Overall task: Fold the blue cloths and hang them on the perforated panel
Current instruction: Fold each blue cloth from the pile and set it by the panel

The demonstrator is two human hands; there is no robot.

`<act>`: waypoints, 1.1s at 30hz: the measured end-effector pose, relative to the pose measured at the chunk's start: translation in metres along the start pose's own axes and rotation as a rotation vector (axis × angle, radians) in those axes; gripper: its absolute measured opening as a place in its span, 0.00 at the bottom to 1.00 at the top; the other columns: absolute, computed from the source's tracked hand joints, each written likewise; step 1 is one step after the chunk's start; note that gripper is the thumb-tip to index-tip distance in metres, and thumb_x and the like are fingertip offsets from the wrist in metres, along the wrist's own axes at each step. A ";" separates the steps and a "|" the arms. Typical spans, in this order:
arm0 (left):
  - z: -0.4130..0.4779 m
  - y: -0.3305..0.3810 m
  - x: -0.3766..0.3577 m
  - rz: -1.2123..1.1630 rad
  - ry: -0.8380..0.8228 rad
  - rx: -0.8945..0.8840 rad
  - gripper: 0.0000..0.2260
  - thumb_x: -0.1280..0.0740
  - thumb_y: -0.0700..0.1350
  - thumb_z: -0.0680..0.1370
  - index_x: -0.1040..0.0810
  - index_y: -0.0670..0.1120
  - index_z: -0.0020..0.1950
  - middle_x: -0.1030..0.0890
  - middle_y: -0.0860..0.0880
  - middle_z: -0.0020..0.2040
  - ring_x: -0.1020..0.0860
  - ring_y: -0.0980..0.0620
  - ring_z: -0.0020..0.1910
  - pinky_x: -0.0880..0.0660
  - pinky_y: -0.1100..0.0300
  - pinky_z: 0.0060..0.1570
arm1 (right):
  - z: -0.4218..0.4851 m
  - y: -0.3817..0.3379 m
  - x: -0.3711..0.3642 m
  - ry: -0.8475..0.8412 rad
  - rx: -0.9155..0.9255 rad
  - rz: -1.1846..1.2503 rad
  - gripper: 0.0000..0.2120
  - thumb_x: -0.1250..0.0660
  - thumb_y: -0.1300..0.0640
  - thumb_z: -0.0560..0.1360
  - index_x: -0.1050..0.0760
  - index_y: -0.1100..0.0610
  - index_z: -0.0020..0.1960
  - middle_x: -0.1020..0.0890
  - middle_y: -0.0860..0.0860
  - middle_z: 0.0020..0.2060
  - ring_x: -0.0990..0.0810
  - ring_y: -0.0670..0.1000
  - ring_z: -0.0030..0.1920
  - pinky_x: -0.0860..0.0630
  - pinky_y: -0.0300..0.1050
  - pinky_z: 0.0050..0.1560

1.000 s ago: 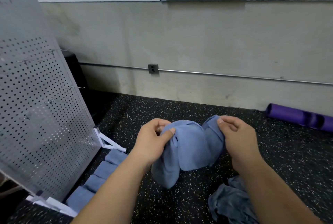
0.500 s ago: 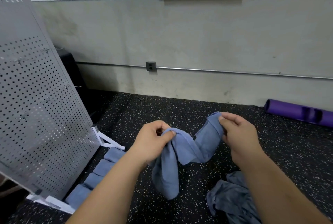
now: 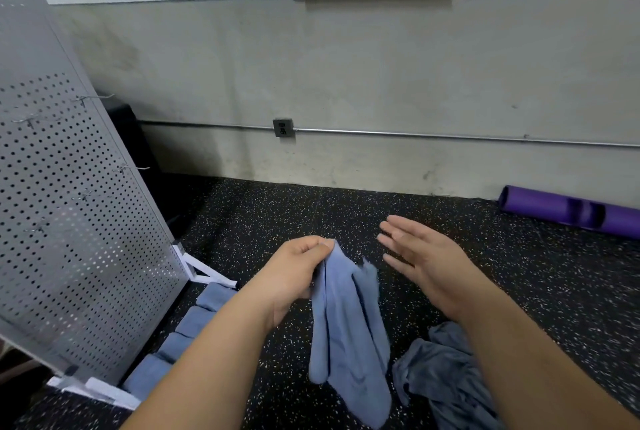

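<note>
A blue cloth (image 3: pixel 349 329) hangs down in loose folds from my left hand (image 3: pixel 298 270), which pinches its top corner above the floor. My right hand (image 3: pixel 420 258) is just to the right of the cloth, fingers straight and spread, holding nothing. A crumpled pile of darker blue cloths (image 3: pixel 440 377) lies on the floor under my right forearm. The grey perforated panel (image 3: pixel 69 222) leans at the left with several bare wire hooks (image 3: pixel 133 169). Several folded blue cloths (image 3: pixel 194 322) lie in a row on the floor at the panel's foot.
The floor (image 3: pixel 277 215) is black speckled rubber. A purple rolled mat (image 3: pixel 571 211) lies against the wall at the right. The panel's white stand (image 3: pixel 207 274) juts out onto the floor. A metal conduit with an outlet box (image 3: pixel 283 127) runs along the wall.
My right hand has let go of the cloth's corner and opened. The cloth, stretched between both hands before, now hangs from my left hand alone.
</note>
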State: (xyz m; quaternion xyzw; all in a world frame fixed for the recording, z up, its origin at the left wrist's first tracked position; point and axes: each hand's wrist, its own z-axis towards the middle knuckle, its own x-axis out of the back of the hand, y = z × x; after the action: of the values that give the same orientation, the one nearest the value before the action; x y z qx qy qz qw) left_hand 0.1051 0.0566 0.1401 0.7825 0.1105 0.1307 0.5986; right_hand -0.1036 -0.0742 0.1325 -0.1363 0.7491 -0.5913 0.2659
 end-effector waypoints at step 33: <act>0.016 -0.014 -0.026 0.380 0.060 -0.407 0.08 0.23 0.47 0.78 0.16 0.58 0.54 0.15 0.59 0.51 0.18 0.57 0.47 0.20 0.59 0.54 | -0.021 -0.016 -0.021 -0.009 0.539 -0.775 0.16 0.28 0.65 0.80 0.15 0.42 0.51 0.15 0.42 0.46 0.20 0.46 0.43 0.26 0.31 0.45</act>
State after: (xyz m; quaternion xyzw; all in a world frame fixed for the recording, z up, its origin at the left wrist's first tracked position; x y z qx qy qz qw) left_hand 0.0857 0.0376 0.1211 0.6486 -0.0490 0.2830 0.7048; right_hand -0.1000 -0.0503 0.1566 -0.3346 0.4615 -0.8198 0.0549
